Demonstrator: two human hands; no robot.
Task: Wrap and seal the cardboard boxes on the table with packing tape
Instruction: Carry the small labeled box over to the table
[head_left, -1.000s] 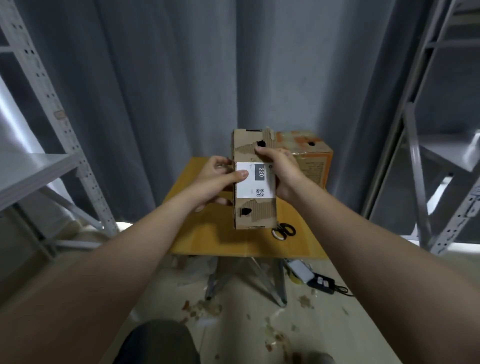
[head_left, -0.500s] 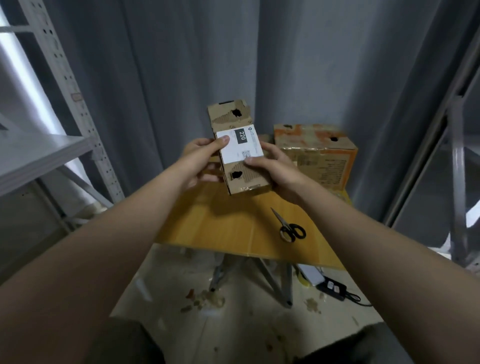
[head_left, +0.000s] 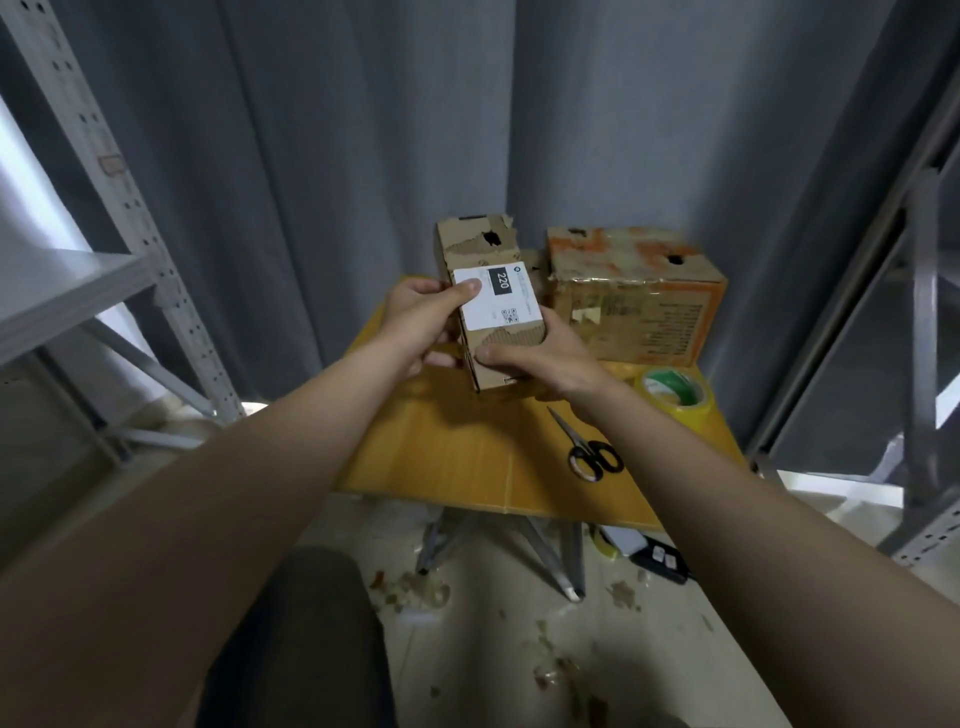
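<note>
Presently, the entries are reading as follows.

Boxes, two. The small box (head_left: 491, 306) is being held up over the far part of the table (head_left: 457, 457), tilted, with its white label (head_left: 498, 296) facing the camera. The big box (head_left: 634, 296) is sitting at the table's far right corner, just beside the small one.

Hands, two, both gripping the small box. The left hand (head_left: 421, 322) is wrapping around its left side with the thumb pressing on the label. The right hand (head_left: 540, 358) is cupping its lower right end, thumb lying across the front.

Tape roll (head_left: 675, 397), one, lying flat near the table's right edge, apart from both hands.

Scissors (head_left: 592, 452), one pair, lying on the table nearer the camera, nobody touching them.

Progress: judging by the torn, bare cardboard, no new tape is showing on the small box, so wrapping and sealing appear not yet begun. Whether the big box is carrying tape cannot be told. Both boxes are probably remaining to do.
</note>
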